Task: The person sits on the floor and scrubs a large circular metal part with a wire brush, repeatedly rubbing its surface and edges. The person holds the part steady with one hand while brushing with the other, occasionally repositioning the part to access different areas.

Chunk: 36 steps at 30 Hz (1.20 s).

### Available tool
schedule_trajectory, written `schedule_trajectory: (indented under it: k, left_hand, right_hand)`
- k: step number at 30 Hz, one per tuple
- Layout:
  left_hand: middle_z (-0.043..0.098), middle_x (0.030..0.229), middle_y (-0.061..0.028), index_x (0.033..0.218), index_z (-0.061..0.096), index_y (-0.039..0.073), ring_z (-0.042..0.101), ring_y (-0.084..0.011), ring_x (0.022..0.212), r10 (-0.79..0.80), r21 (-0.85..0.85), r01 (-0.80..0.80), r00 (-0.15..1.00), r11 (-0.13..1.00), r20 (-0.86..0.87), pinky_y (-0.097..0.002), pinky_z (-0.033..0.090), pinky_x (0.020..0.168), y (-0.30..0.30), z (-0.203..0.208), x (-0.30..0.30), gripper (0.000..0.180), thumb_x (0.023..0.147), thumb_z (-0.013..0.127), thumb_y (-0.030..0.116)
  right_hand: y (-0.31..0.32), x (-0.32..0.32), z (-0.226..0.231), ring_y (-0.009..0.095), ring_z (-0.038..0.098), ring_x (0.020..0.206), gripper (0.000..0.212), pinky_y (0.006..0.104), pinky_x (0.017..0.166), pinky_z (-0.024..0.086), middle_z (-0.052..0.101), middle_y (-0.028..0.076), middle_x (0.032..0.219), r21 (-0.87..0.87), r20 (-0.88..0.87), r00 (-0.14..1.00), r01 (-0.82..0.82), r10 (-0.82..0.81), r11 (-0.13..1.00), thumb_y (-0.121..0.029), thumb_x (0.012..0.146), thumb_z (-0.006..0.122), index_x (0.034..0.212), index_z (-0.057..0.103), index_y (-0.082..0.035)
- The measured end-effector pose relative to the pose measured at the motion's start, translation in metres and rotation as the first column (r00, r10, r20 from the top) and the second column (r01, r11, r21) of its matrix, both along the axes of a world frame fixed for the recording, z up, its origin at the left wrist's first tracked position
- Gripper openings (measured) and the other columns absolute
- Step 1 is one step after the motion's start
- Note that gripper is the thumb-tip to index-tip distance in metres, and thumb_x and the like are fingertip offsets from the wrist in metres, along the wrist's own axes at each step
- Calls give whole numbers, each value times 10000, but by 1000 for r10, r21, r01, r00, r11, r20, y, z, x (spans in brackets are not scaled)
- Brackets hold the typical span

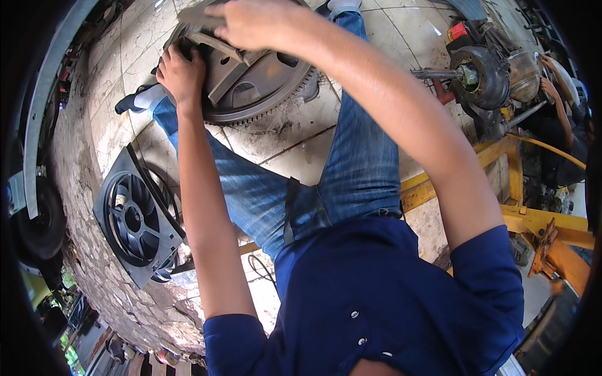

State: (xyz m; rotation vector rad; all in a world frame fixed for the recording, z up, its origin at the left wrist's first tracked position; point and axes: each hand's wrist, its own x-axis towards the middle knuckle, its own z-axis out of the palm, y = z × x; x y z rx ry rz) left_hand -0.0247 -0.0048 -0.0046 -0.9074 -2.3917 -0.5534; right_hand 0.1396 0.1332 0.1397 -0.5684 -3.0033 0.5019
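Observation:
A round metal flywheel (282,81) with a toothed outer rim lies on the tiled floor between my outstretched legs. My left hand (182,74) is closed at its left side, with the fingers curled over the edge. Above the far part of the wheel, my right hand (251,25) is closed on a flat grey-brown piece (197,17), whose kind I cannot make out. Some fingers of the right hand are blurred. A flat bar (228,80) lies across the wheel's face, and another short strip (216,45) sits between my hands.
A black radiator fan in its shroud (133,216) rests on the floor to the left. To the right are a dark axle hub assembly (480,75) and a yellow metal frame (514,175). Another person's arm (558,97) reaches in at the far right. A tyre (44,219) stands far left.

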Motion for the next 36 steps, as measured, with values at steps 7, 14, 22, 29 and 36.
schedule_trajectory:
  k: [7, 14, 22, 29, 36]
  left_hand:
    - [666, 1169, -150, 1201, 627, 69, 630, -360, 1092, 26, 36, -25, 999, 999, -29, -553, 402, 1010, 5, 0, 3, 469, 839, 681, 363]
    - [647, 1235, -159, 1280, 598, 95, 612, -378, 1149, 12, 20, -13, 999, 1000, 37, -538, 396, 1033, 6, 2, 5, 510, 873, 658, 395]
    - [652, 1197, -139, 1227, 622, 84, 621, -352, 1110, -54, 82, 54, 999, 995, -1, -555, 373, 1049, 17, 7, 8, 463, 824, 650, 310]
    - [655, 1182, -148, 1235, 605, 65, 618, -364, 1099, -6, 65, 6, 1000, 998, 9, -550, 374, 1049, -8, -6, 1, 494, 790, 633, 278]
    - [629, 1251, -175, 1307, 587, 92, 594, -384, 1166, -41, 66, 35, 995, 997, 86, -540, 371, 1065, 7, 4, 5, 540, 800, 619, 275]
  right_hand:
    - [18, 9, 6, 423, 694, 990, 423, 512, 871, 550, 704, 276, 1049, -72, -151, 988, -50, 39, 996, -286, 973, 523, 1300, 618, -34]
    - [42, 8, 2, 415, 693, 992, 437, 494, 866, 558, 702, 268, 1079, -29, -182, 983, -23, 18, 999, -290, 973, 570, 1333, 587, -42]
    - [61, -19, -12, 309, 730, 907, 280, 426, 808, 569, 749, 190, 942, 526, 128, 923, -373, 363, 764, -233, 907, 616, 1059, 730, -27]
    - [1, -27, 23, 279, 732, 909, 218, 420, 830, 559, 756, 163, 952, 261, 60, 961, -277, 270, 925, -184, 864, 611, 929, 785, -69]
    - [46, -44, -12, 279, 743, 893, 211, 391, 771, 584, 760, 139, 906, 384, 27, 970, -232, 240, 894, -197, 858, 627, 925, 780, -67]
